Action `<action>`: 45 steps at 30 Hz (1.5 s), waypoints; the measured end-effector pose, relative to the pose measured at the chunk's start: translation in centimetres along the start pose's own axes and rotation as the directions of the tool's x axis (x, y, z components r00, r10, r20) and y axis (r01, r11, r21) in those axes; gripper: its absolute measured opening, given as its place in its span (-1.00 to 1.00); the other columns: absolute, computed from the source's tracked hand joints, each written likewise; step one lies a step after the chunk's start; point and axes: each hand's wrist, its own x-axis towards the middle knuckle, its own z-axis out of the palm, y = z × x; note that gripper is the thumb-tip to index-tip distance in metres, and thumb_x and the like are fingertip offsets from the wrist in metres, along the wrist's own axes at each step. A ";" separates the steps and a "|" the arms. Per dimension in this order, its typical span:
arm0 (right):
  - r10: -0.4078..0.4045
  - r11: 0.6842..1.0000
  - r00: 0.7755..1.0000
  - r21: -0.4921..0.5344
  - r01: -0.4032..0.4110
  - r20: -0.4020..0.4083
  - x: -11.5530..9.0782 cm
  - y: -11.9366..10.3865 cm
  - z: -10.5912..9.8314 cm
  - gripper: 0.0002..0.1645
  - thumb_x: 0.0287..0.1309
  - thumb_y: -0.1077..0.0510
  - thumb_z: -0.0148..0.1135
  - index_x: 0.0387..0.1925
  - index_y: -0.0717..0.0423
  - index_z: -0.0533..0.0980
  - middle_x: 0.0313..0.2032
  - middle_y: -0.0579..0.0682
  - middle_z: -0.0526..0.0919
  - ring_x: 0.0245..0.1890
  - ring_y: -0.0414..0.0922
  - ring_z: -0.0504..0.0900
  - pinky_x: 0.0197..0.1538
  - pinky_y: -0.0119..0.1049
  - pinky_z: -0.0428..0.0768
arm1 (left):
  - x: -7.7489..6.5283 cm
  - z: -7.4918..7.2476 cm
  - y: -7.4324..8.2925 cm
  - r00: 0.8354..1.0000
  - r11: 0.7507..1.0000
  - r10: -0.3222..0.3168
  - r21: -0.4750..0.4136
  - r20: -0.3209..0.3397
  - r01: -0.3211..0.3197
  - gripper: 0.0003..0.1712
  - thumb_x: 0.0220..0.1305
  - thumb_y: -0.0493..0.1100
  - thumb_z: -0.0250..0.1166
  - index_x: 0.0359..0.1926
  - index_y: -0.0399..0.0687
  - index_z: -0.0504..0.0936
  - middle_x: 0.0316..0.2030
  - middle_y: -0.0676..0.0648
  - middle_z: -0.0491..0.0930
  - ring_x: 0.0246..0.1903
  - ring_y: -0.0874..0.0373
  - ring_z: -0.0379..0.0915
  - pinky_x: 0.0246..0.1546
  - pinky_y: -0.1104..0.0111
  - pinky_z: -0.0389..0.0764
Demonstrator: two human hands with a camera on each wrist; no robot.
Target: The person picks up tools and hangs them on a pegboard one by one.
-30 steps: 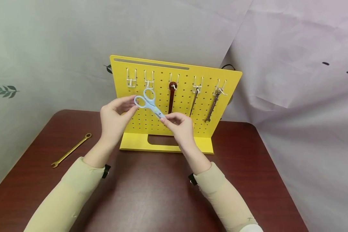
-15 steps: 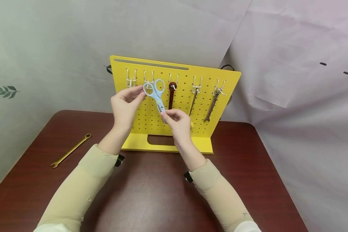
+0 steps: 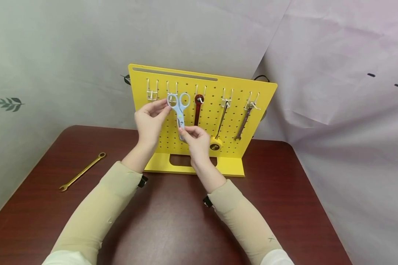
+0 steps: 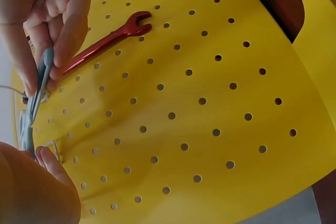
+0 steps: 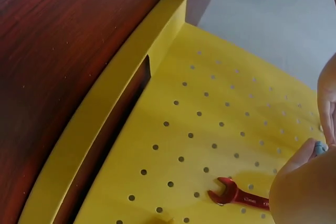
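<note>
Light blue scissors (image 3: 180, 115) are held nearly upright, handles up, in front of the yellow pegboard (image 3: 172, 143). My left hand (image 3: 150, 123) pinches the left finger loop. With thumb and fingers, my right hand (image 3: 199, 143) pinches the blade end. Behind the loops is the second white hook (image 3: 171, 88) from the left; whether a loop touches it, I cannot tell. The left wrist view shows the scissors (image 4: 41, 90) edge-on between both hands. In the right wrist view only a small blue bit of the scissors (image 5: 319, 148) shows past my right hand.
On the board hang a red wrench (image 3: 198, 110), a yellow tape measure (image 3: 215, 143) on a cord and a dull metal wrench (image 3: 243, 123). The leftmost hook (image 3: 152, 90) holds nothing. A gold wrench (image 3: 83, 172) lies on the dark red table (image 3: 172, 221) at left.
The scissors have turned from slanting to nearly upright. My left hand has moved right and up, my right hand slightly left, uncovering the tape measure.
</note>
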 end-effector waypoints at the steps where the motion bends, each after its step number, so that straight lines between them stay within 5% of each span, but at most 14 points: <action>1: 0.004 1.000 1.000 0.004 -0.004 0.002 0.1 0.1 0.1 -0.90 0.28 0.42 0.42 -0.19 0.42 0.70 -0.44 -0.20 0.78 -0.41 -0.30 0.75 -0.19 -0.43 0.77 | 0.0 0.1 -0.1 1.000 1.000 -0.001 0.006 0.001 0.001 -0.72 0.28 -0.43 0.47 0.02 -0.39 0.78 -0.28 0.11 0.85 -0.34 0.43 0.72 -0.13 0.51 0.77; 8: 0.002 1.000 1.000 -0.021 -0.002 -0.004 0.7 0.6 0.6 -0.95 0.27 0.38 0.45 -0.32 0.23 0.73 -0.45 -0.21 0.76 -0.40 -0.30 0.73 -0.23 -0.44 0.76 | 0.3 0.4 -0.3 0.999 0.997 -0.042 0.069 0.006 0.041 -0.71 0.33 -0.31 0.49 0.05 -0.29 0.79 -0.10 -0.17 0.84 -0.28 0.41 0.72 -0.09 0.52 0.75; 17: 0.023 0.998 1.000 -0.056 -0.022 0.019 1.4 1.2 1.2 -0.82 0.30 0.36 0.44 -0.14 0.45 0.68 -0.35 -0.04 0.81 -0.38 -0.31 0.73 -0.14 -0.37 0.80 | 0.2 0.4 -0.8 0.998 0.991 -0.069 0.119 0.017 0.066 -0.72 0.32 -0.28 0.51 0.02 -0.30 0.80 -0.03 -0.35 0.79 -0.32 0.42 0.68 -0.12 0.56 0.72; 30: 0.055 0.992 0.998 -0.117 -0.051 0.031 1.5 1.7 0.8 -0.76 0.32 0.35 0.42 -0.04 0.44 0.70 -0.18 0.23 0.84 -0.35 -0.33 0.72 0.02 -0.27 0.81 | 0.1 -0.2 -1.7 0.995 0.980 -0.071 0.189 0.072 0.057 -0.77 0.31 -0.26 0.52 -0.06 -0.31 0.83 -0.28 0.11 0.83 -0.36 0.45 0.66 -0.27 0.60 0.63; 41: 0.081 0.981 0.992 -0.181 -0.064 0.092 1.2 2.5 0.1 -0.74 0.33 0.34 0.41 0.00 0.39 0.72 -0.03 0.29 0.82 -0.28 -0.31 0.74 0.05 -0.27 0.80 | -0.3 -2.1 -3.6 0.994 0.959 -0.082 0.277 0.076 0.058 -0.77 0.33 -0.25 0.50 -0.05 -0.30 0.83 -0.15 -0.16 0.85 -0.35 0.48 0.66 -0.22 0.62 0.66; 45: 0.092 0.977 0.990 -0.203 -0.068 0.110 0.9 2.8 0.1 -0.74 0.32 0.34 0.42 0.00 0.39 0.72 -0.05 0.28 0.83 -0.29 -0.32 0.74 0.02 -0.30 0.80 | -0.5 -3.2 -4.4 0.993 0.948 -0.102 0.309 0.054 0.080 -0.77 0.33 -0.25 0.50 -0.05 -0.30 0.82 -0.19 -0.08 0.85 -0.36 0.50 0.65 -0.21 0.62 0.67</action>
